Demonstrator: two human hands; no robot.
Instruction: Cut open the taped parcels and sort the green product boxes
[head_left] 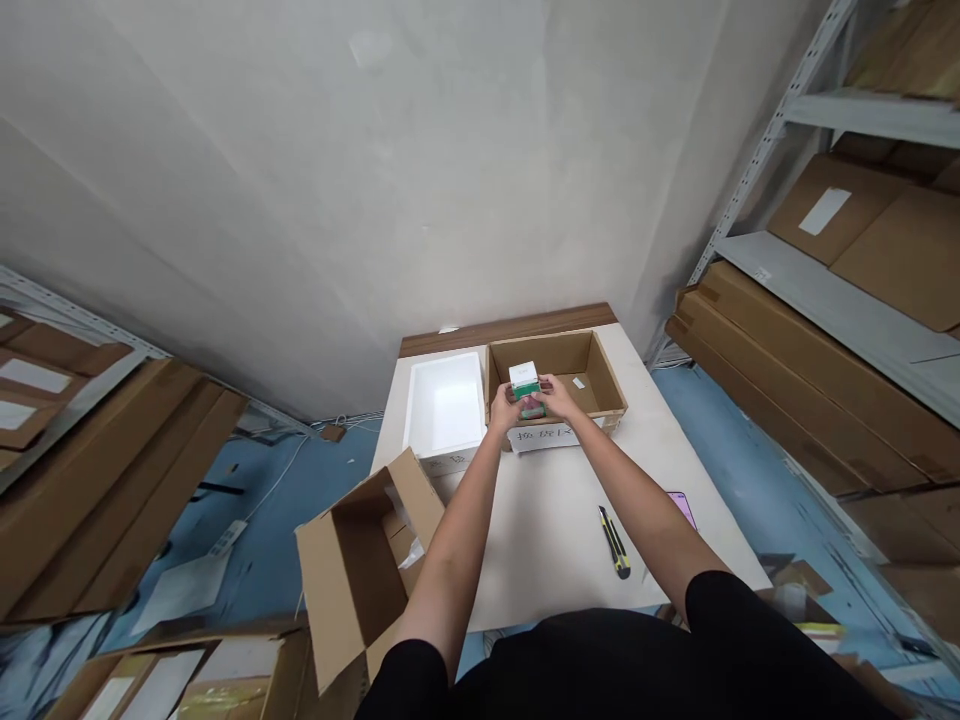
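Between both hands I hold a small white, green and pink box (525, 381) above the front part of an open cardboard box (614, 388). My left hand (504, 408) grips its left side and my right hand (556, 396) its right side, fingers closed round it. A white label with handwriting is on the cardboard box's front wall. A small white piece (578, 383) lies inside that box. Left of it stands a white foam bin (446, 402), its visible inside bare. The small box's print is too small to read.
A yellow-black utility knife (615, 543) and a phone (682, 508), partly behind my right arm, lie on the white table (540, 540). An open carton (330, 560) with packing inside stands at the table's left edge. Shelves with cartons (825, 370) flank both sides.
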